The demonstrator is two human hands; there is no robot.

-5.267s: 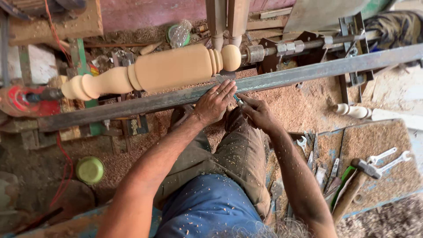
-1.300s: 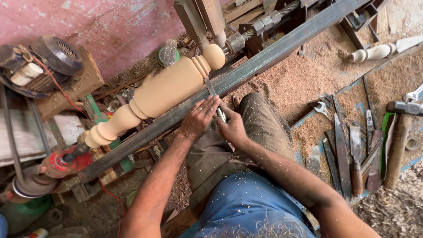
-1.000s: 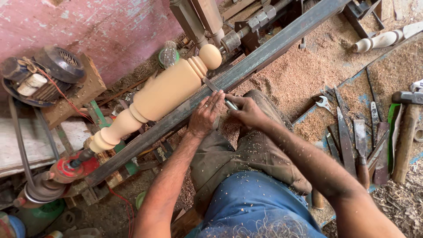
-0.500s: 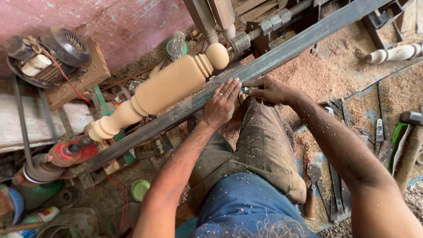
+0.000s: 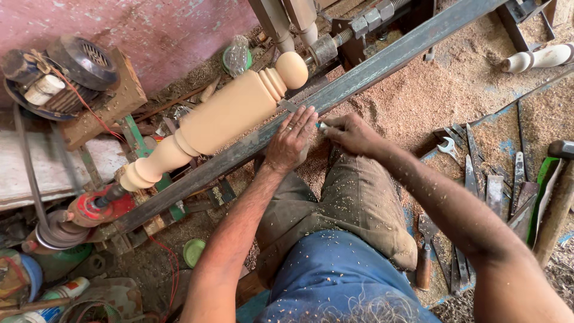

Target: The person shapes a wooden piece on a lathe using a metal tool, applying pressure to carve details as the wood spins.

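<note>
Two hands on steel rest bar [image 5: 382, 63] | left hand [image 5: 291, 140] flat, grip apart | right hand [image 5: 353, 133] grip clamped on chisel [image 5: 322, 126] | turned wood [image 5: 221, 116] just beyond

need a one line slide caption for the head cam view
Seated at a sawdust-strewn lathe, a person rests the left hand on the metal rail beside a turned wooden spindle, right hand gripping a small tool.
</note>
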